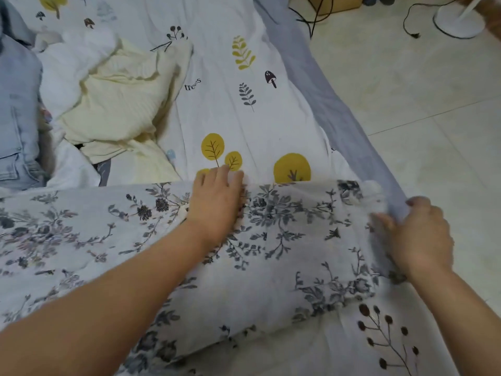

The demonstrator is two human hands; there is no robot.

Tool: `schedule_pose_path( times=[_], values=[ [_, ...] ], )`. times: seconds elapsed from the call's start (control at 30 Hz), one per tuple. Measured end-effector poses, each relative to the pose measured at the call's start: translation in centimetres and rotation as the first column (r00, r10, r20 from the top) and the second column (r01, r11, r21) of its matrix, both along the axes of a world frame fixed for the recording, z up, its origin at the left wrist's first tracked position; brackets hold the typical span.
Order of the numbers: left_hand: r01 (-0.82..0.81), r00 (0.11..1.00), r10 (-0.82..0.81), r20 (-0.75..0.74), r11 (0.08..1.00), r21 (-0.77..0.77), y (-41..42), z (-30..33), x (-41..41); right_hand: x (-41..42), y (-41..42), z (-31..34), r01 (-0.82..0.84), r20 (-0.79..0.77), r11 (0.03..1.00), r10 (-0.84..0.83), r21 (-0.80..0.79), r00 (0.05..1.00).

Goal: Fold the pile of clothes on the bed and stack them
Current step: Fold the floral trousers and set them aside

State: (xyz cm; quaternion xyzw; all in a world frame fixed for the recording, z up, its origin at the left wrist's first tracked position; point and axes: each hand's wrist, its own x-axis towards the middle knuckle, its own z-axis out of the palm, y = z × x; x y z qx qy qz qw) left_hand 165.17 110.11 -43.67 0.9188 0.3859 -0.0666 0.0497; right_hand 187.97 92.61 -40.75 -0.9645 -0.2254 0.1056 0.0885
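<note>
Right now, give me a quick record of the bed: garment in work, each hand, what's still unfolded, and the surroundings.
garment in work: floral garment, spread flat across the near bed
left hand: left hand lies flat on the garment's far edge, fingers straight
right hand: right hand pinches the garment's right end at the bed edge
still unfolded: cream top, crumpled, far left; jeans at the left edge
surface: bedsheet printed with leaves and trees
floor: fan base and black cable, far right
</note>
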Motion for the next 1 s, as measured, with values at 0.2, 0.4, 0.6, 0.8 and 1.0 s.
schedule_pose_path(
  times=[0.2, 0.4, 0.6, 0.8, 1.0],
  values=[
    [0.148, 0.989, -0.151, -0.013, 0.983, -0.105, -8.2, -3.6, -2.1, -11.3, 0.6, -3.0, -0.688, 0.102, 0.715, 0.680, 0.128, 0.726],
    [-0.053, 0.981, 0.031, -0.194, 0.992, -0.111, -4.5, -6.3, -7.6, -9.0, -1.5, -7.8, -0.741, -0.130, 0.610, 0.741, -0.279, 0.659],
    [-0.290, 0.949, 0.267, -0.169, 0.949, -0.128, -4.4, -2.4, -9.0, -8.8, -1.5, -5.5, -0.655, -0.117, 0.644, 0.672, -0.395, 0.731],
    [-0.397, 0.914, 0.405, 0.008, 0.900, -0.179, -6.2, 2.1, -10.5, -14.3, 1.6, -0.9, -0.746, -0.083, 0.629, 0.750, -0.219, 0.657],
    [-0.450, 0.886, 0.459, 0.065, 0.886, -0.110, -6.6, 4.6, -15.2, -21.0, 3.6, 1.5, -0.881, -0.190, 0.472, 0.863, -0.030, 0.468]
  ],
)
